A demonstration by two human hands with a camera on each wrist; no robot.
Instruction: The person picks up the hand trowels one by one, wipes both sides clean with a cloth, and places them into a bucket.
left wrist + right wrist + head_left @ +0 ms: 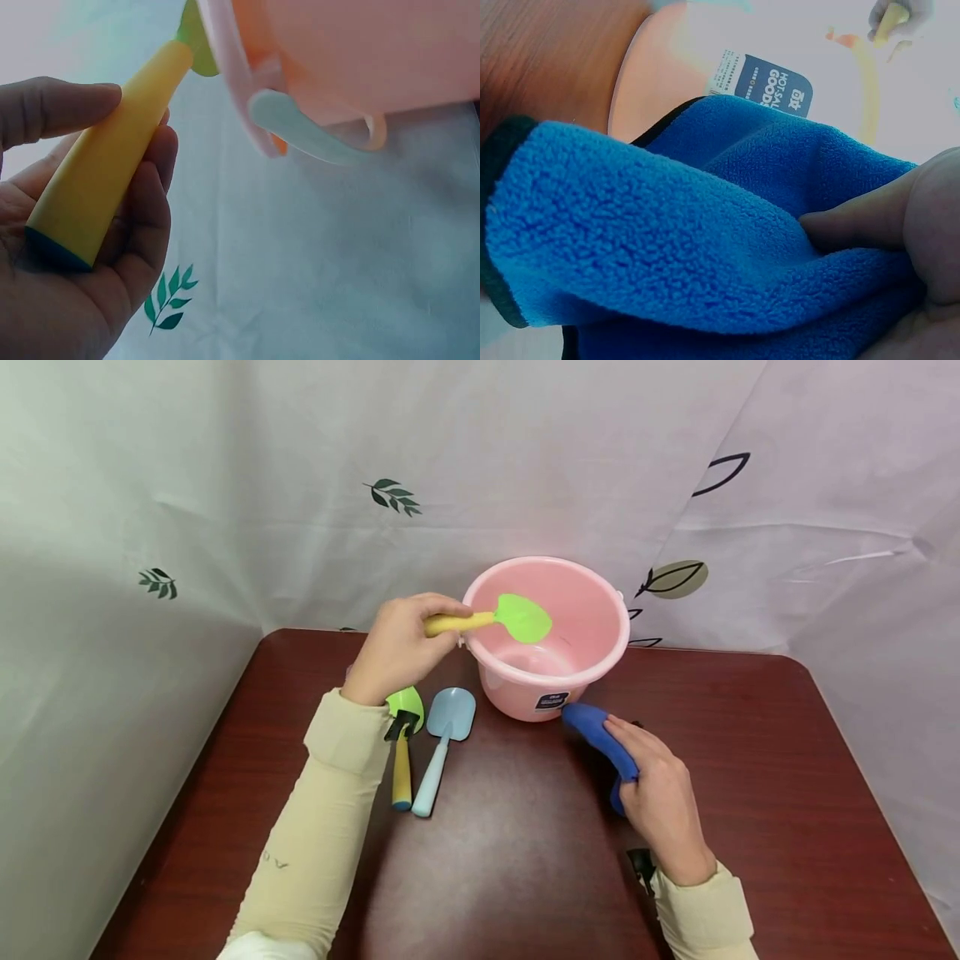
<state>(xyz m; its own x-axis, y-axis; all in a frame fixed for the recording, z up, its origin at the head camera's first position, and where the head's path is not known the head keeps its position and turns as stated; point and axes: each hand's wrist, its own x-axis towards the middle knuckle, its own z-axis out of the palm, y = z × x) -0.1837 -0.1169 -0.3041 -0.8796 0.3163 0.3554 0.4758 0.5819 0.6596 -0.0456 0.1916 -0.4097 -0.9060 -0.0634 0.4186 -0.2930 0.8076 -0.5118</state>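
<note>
My left hand [408, 639] grips the yellow handle of a toy shovel, whose bright green blade [525, 619] hangs over the opening of a pink bucket [551, 680]. In the left wrist view, thumb and fingers wrap the shovel's yellow handle [105, 157], with its dark green end against the palm. My right hand [663, 789] holds a folded blue cloth [600, 735] in front of the bucket, at its right. Up close in the right wrist view, the fleecy cloth [652, 225] has a black edge, and the thumb presses into its fold.
Left of the bucket, a light blue shovel [442, 752] lies on the dark red wooden table [495, 877]. Beside it, another green shovel with a yellow handle [402, 768] is partly covered by the left sleeve. A pale curtain [300, 485] with leaf prints hangs behind the table.
</note>
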